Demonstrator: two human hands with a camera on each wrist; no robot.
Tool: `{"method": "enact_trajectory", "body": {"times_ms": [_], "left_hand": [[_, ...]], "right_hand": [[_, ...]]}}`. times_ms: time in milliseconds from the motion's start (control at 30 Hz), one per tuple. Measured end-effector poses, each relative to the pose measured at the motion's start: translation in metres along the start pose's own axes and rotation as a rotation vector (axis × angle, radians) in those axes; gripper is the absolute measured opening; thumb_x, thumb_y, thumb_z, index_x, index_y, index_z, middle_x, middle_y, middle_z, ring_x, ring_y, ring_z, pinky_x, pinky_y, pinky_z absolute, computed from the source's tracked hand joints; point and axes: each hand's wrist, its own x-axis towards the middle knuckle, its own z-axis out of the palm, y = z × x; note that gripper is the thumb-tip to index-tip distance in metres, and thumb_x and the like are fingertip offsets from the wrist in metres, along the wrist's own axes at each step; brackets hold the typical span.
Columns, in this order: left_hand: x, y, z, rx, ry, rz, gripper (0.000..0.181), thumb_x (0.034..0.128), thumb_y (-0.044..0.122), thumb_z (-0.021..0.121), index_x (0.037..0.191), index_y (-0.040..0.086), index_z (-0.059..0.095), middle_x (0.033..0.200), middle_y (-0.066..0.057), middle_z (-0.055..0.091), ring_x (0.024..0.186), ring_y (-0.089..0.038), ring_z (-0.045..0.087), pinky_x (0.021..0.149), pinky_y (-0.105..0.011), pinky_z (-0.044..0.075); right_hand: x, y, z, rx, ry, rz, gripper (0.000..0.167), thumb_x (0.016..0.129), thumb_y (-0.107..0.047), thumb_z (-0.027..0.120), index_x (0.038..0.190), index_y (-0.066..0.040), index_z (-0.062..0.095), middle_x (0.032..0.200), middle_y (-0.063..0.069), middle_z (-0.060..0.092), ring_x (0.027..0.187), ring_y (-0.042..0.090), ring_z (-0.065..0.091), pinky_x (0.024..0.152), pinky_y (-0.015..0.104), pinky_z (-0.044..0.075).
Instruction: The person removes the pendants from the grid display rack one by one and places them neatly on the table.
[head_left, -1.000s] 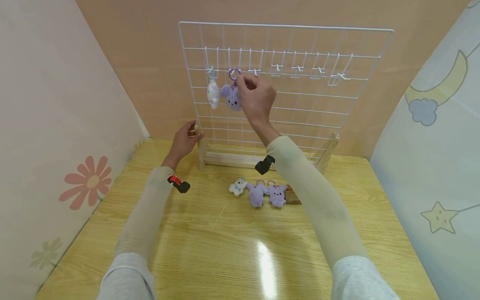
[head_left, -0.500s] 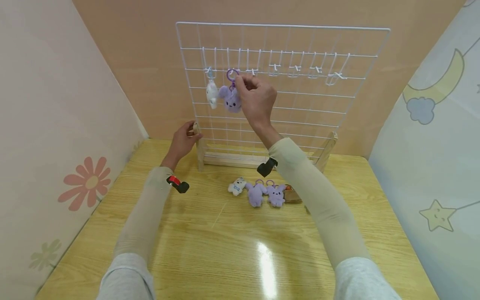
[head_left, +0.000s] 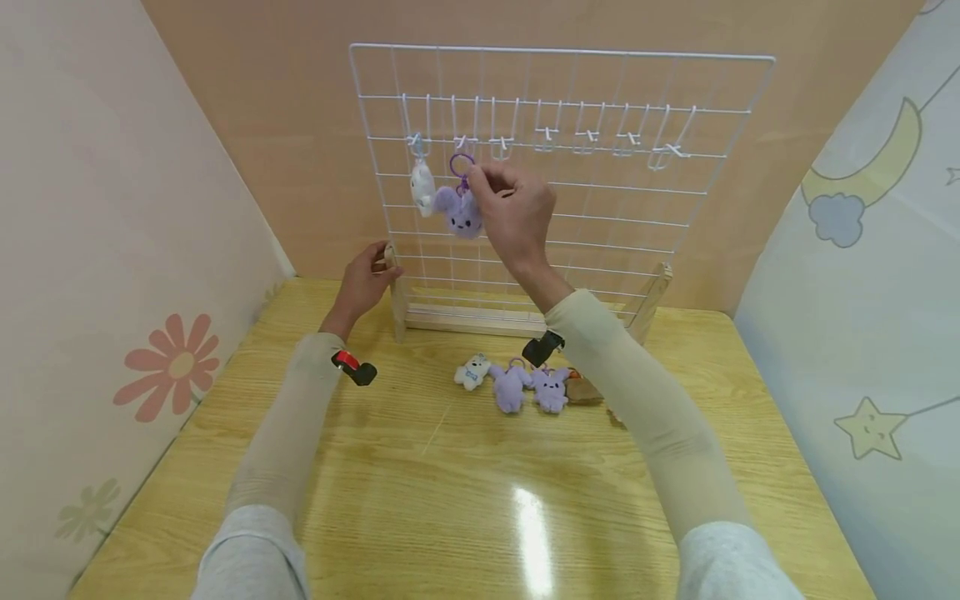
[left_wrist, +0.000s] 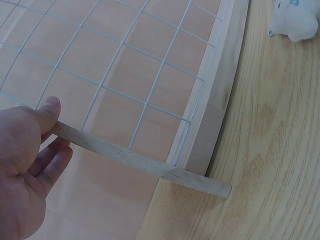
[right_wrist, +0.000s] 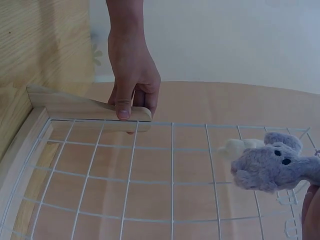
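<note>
My right hand [head_left: 517, 212] pinches a purple plush keychain [head_left: 460, 218] near its purple ring [head_left: 461, 164], in front of the wire grid rack [head_left: 570, 183]. The ring sits just below the second white hook [head_left: 461, 143] from the left; contact between them cannot be made out. In the right wrist view the dangling plush [right_wrist: 270, 162] shows its dark eyes, while most of that hand is out of frame. My left hand [head_left: 363, 283] grips the rack's left wooden post [left_wrist: 120, 152], thumb on one side and fingers on the other.
On the leftmost hook hangs a white plush keychain [head_left: 422, 185]. Several more hooks run rightward. A white plush [head_left: 472, 372], two purple plushes [head_left: 510, 389] [head_left: 551, 390] and a brown item [head_left: 582, 390] lie before the rack; the right sleeve partly covers another item.
My right hand has lowered a little with the purple plush keychain, so its ring went from hook level to slightly under the hook. The left hand keeps its hold on the post.
</note>
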Motion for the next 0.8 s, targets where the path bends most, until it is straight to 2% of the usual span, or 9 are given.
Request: {"method": "enact_trajectory", "body": {"times_ms": [200, 467, 600, 800], "left_hand": [[0.0, 0.002, 0.0, -0.013, -0.002, -0.002, 0.06, 0.1033, 0.017, 0.064, 0.155, 0.002, 0.039, 0.153, -0.021, 0.048, 0.133, -0.039, 0.055, 0.105, -0.051, 0.051], [0.001, 0.001, -0.001, -0.009, -0.003, -0.016, 0.061, 0.1034, 0.019, 0.064, 0.156, 0.003, 0.038, 0.154, -0.019, 0.047, 0.133, -0.038, 0.055, 0.104, -0.05, 0.052], [0.001, 0.001, 0.0, -0.003, 0.001, -0.008, 0.06, 0.1028, 0.019, 0.065, 0.155, 0.003, 0.04, 0.153, -0.019, 0.048, 0.131, -0.037, 0.057, 0.102, -0.05, 0.053], [0.001, 0.001, 0.001, 0.007, 0.0, -0.008, 0.06, 0.1028, 0.017, 0.065, 0.155, 0.003, 0.04, 0.153, -0.019, 0.049, 0.131, -0.038, 0.057, 0.101, -0.051, 0.054]], "right_hand": [[-0.01, 0.001, -0.005, 0.016, -0.021, -0.033, 0.019, 0.094, -0.019, 0.072, 0.091, -0.003, 0.082, 0.076, 0.005, 0.075, 0.063, 0.01, 0.063, 0.051, 0.019, 0.048], [-0.031, 0.003, -0.014, 0.016, -0.084, 0.025, 0.019, 0.094, -0.02, 0.072, 0.093, -0.004, 0.082, 0.079, 0.007, 0.076, 0.066, 0.01, 0.063, 0.052, 0.018, 0.049], [-0.042, 0.008, -0.016, 0.016, -0.109, -0.002, 0.018, 0.094, -0.018, 0.072, 0.093, -0.004, 0.083, 0.079, 0.007, 0.077, 0.065, 0.012, 0.065, 0.05, 0.018, 0.048], [-0.059, 0.016, -0.019, 0.024, -0.146, 0.002, 0.018, 0.094, -0.019, 0.073, 0.092, -0.003, 0.082, 0.08, 0.006, 0.077, 0.065, 0.011, 0.065, 0.05, 0.017, 0.049]]}}
